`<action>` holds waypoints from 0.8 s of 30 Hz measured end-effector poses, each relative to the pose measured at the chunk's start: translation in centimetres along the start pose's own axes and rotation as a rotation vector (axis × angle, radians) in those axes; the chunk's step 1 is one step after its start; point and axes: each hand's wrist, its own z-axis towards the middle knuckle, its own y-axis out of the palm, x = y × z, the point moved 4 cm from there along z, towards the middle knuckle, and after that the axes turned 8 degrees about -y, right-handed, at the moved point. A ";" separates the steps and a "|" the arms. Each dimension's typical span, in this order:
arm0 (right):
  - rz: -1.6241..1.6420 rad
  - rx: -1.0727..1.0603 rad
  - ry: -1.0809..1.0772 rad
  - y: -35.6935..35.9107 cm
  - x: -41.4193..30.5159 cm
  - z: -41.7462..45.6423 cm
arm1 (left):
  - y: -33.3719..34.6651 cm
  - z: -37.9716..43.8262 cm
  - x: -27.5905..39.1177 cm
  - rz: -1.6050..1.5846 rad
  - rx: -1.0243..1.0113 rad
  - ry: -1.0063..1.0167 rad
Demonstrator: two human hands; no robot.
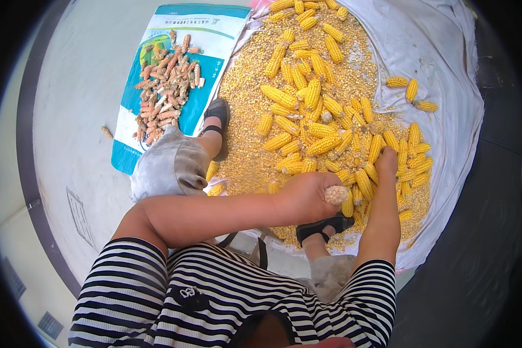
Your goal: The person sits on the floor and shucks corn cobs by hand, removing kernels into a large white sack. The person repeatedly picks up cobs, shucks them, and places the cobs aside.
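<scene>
My left hand (pixel 311 197) is closed around a bare corn cob (pixel 336 195), whose rough pale end sticks out past the thumb, above my black shoe. My right hand (pixel 387 161) reaches into the pile at the right, its fingers at the lower end of a yellow ear of corn (pixel 375 148); whether they grip it cannot be told. Many yellow ears (pixel 324 145) with kernels on them lie heaped in front of me on a wide layer of loose corn kernels (pixel 243 161). My left forearm crosses the lower part of the view.
A white cloth (pixel 422 39) lies under the kernels, with several ears at its right side. At the left, stripped cobs (pixel 165 91) are piled on a flattened blue and white printed sack (pixel 204 35). One cob (pixel 107 132) lies on the pale floor. My shoes (pixel 217 126) stand among the kernels.
</scene>
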 end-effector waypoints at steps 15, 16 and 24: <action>1.370 0.405 0.479 3.2 2.3 -6.5 | 0.7 0.3 -3.1 -0.458 -0.184 -0.206; 1.744 0.449 0.547 4.0 0.7 -8.0 | 0.3 0.6 -3.3 -0.515 -0.161 -0.219; 2.686 -0.062 0.407 10.4 -13.5 -20.4 | -6.7 -3.2 0.6 -0.828 -0.125 -0.127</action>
